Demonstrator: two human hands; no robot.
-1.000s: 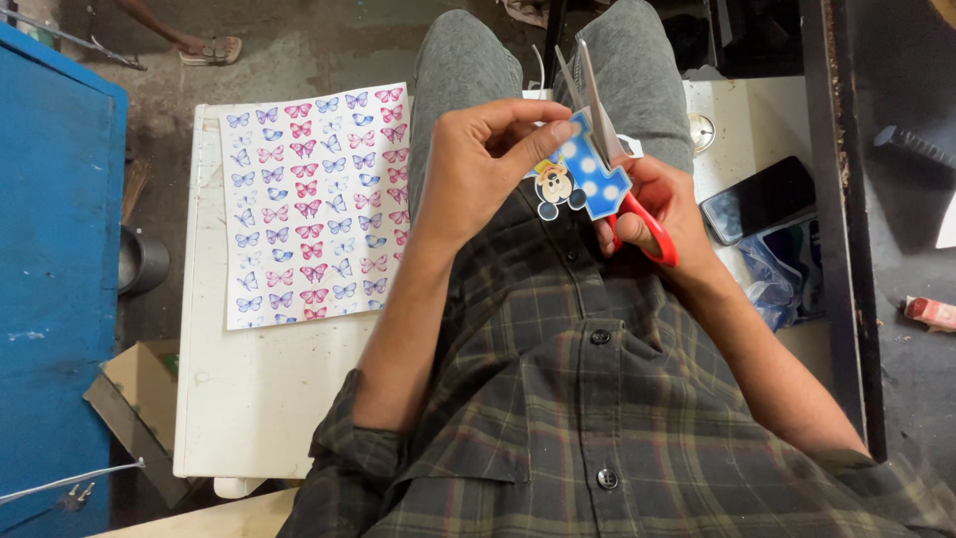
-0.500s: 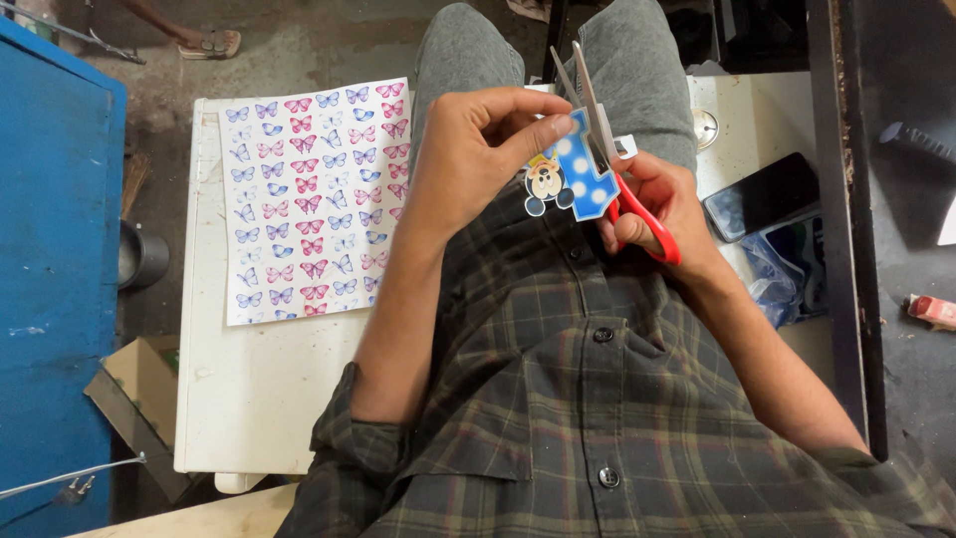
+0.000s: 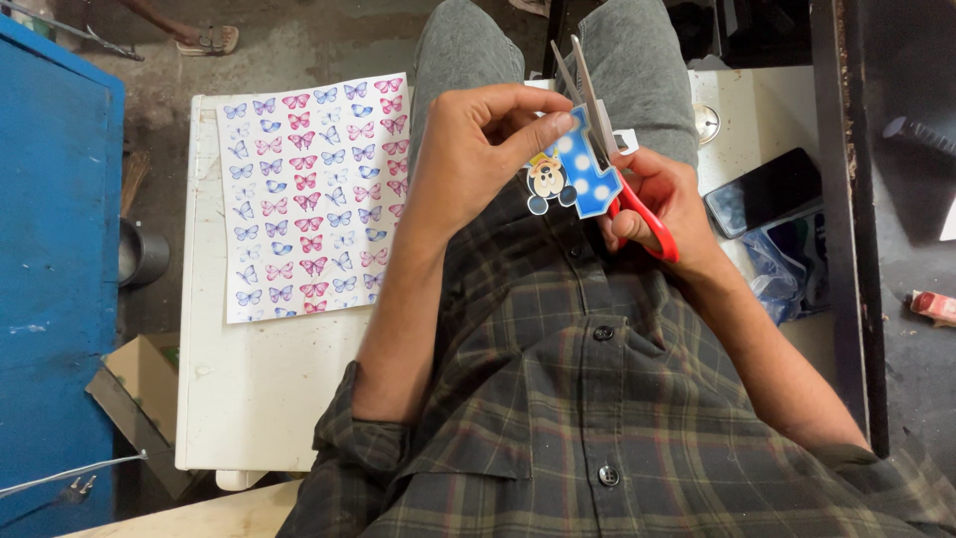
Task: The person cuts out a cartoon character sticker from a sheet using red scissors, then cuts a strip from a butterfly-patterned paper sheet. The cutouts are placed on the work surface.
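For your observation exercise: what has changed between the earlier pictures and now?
Very little. The left hand has turned the blue cutout slightly against the scissors, which the right hand holds with blades open. Both grips are unchanged; the butterfly sheet and phone stayed put.

The paper cut-out (image 3: 578,171) is bright blue with white dots, with a small cartoon figure in black, white and a touch of yellow and red at its lower left. The scissors (image 3: 622,184) have red handles and silver-grey blades. The sheet (image 3: 311,194) on the white table (image 3: 259,399) is white, printed with rows of butterflies in pink, blue and pale purple. The shirt (image 3: 597,418) is a dark grey-green plaid with thin tan and reddish lines and dark buttons. The trousers (image 3: 468,50) are grey. The cabinet (image 3: 50,249) is blue. The phone (image 3: 762,191) is black.
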